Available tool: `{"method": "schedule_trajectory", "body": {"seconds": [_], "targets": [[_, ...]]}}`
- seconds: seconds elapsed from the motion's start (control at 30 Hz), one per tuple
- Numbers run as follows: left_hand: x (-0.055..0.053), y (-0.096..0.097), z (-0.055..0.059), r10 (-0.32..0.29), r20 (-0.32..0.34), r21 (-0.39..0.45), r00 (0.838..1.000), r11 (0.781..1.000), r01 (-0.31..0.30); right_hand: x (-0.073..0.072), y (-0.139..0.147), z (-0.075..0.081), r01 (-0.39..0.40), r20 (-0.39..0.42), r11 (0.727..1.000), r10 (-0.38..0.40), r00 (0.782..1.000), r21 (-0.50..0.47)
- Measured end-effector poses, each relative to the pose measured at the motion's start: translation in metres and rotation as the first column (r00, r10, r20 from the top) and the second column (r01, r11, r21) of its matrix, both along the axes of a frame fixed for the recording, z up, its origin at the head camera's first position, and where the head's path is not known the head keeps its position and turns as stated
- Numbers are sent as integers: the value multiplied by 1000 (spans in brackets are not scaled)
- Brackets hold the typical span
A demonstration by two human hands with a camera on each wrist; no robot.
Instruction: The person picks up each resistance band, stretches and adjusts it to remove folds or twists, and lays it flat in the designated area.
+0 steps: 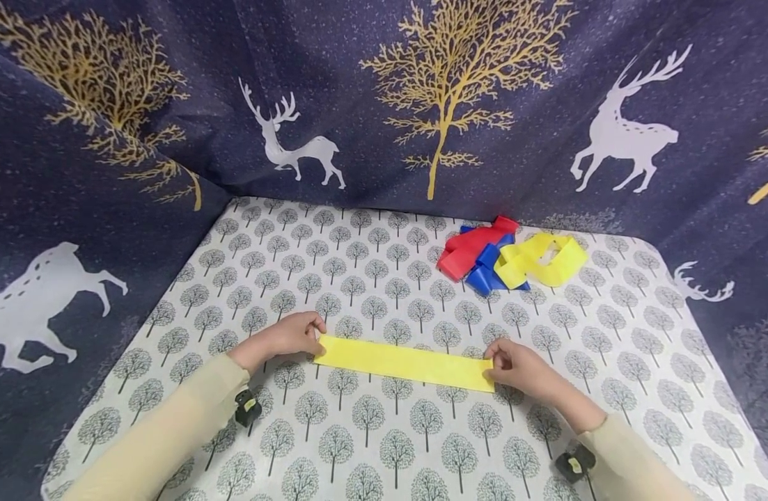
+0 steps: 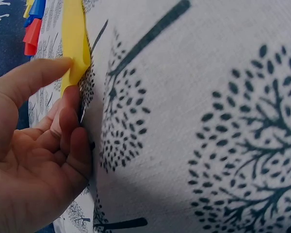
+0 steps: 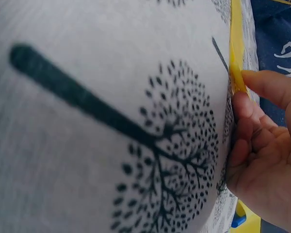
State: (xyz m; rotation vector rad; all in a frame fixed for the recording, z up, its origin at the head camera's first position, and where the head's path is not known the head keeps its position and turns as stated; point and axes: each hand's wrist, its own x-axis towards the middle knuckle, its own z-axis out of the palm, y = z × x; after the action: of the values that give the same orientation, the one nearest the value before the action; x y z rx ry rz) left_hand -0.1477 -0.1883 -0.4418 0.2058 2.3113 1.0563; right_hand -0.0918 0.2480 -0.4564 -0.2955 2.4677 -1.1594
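Note:
A flat yellow ribbon stretches between both hands over the middle of the table. My left hand pinches its left end between thumb and fingers. In the left wrist view the thumb presses on the yellow ribbon, which bends slightly at the grip. At the other end, my right hand pinches the ribbon's right tip. The right wrist view shows the yellow ribbon nearly edge-on, held by thumb and forefinger of the right hand.
Toward the back right of the table lies a loose heap: a red ribbon, a blue ribbon and another yellow ribbon in loops. The tree-patterned tablecloth covers the table. Behind it hangs a dark blue curtain with deer and trees.

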Motion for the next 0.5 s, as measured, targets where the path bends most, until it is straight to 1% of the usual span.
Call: {"method": "schedule_trajectory", "body": {"seconds": [0.13, 0.23, 0.3, 0.37, 0.43, 0.5], "targets": [[-4, -2, 0, -11, 31, 2, 999, 1000, 10, -5, 9, 2, -52, 24, 998, 53, 998, -43], [-8, -5, 2, -23, 59, -1, 998, 1000, 23, -11, 18, 5, -63, 91, 991, 74, 993, -117], [-10, -7, 5, -37, 79, 6, 996, 999, 37, -16, 24, 7, -46, 137, 985, 68, 988, -164], [-13, -10, 8, -41, 120, 23, 992, 999, 39, -21, 28, 9, -23, 178, 981, 58, 982, -193], [-16, -11, 11, -46, 139, 31, 989, 999, 42, -25, 29, 10, -12, 196, 980, 51, 979, -197], [-20, -10, 13, -56, 140, 32, 989, 998, 52, -28, 29, 11, -3, 203, 982, 42, 978, -191]]}}
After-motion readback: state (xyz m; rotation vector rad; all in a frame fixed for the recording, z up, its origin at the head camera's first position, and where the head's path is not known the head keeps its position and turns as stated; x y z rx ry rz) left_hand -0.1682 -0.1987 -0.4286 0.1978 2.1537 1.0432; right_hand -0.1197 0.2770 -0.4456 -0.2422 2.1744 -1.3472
